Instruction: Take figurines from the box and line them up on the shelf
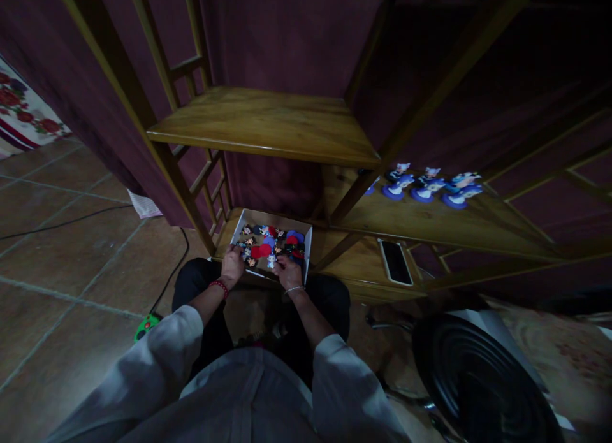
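A shallow open cardboard box (308,242) rests on the lowest wooden shelf, just above my knees. Inside it lie several small figurines (250,241) and red and blue round pieces (261,250). My left hand (232,264) is closed at the box's near left corner, its fingertips partly hidden by the dim light. Over the near right part of the box, my right hand (289,273) has its fingers bent together around a small white and light-blue figurine (272,261). Most of that hand's fingertips are turned away from view.
On the shelf to the right stand several figurines on blue bases (398,187). A phone (396,262) lies lower down. A bare upper shelf board (268,124) juts out above the box. A black round stool (482,379) is at right, a green object (146,327) with a cable at left.
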The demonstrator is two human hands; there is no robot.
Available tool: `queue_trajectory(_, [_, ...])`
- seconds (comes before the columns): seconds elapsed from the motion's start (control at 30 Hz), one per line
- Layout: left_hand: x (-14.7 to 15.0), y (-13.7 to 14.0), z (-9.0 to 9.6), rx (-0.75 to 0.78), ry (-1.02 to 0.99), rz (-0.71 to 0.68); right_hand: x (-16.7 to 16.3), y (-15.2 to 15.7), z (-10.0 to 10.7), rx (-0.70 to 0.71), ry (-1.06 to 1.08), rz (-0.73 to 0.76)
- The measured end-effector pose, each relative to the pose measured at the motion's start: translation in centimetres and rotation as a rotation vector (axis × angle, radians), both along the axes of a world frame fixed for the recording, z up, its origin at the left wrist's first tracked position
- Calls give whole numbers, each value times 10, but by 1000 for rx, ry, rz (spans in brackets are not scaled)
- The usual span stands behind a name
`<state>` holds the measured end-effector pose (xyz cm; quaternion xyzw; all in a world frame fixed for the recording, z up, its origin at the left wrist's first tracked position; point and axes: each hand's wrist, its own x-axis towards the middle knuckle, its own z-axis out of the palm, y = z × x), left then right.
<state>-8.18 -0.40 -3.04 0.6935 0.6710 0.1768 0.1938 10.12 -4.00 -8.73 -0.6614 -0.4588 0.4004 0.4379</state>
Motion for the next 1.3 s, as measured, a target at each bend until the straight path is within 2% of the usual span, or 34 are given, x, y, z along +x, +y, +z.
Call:
queue_trajectory(0.27, [1, 1, 1, 60, -126, 34, 1, 1, -1, 13, -26, 45])
queue_trajectory(0.6, [1, 5, -4, 61, -258, 60, -1, 0, 2, -19, 15, 61])
queue_trajectory(0.8, [7, 6, -1, -7, -267, 35, -1, 0, 5, -26, 24, 75])
queue_trajectory(0.97, [19, 5, 0, -14, -189, -36, -1, -2, 4, -16, 3, 90])
queue_trajectory(1.13, [31, -5, 3, -16, -107, -96, 0, -3, 6, 3, -133, 91])
queue_trajectory(1.3, [41, -19, 2, -36, -100, -204, 3, -7, 16, 145, -353, 114])
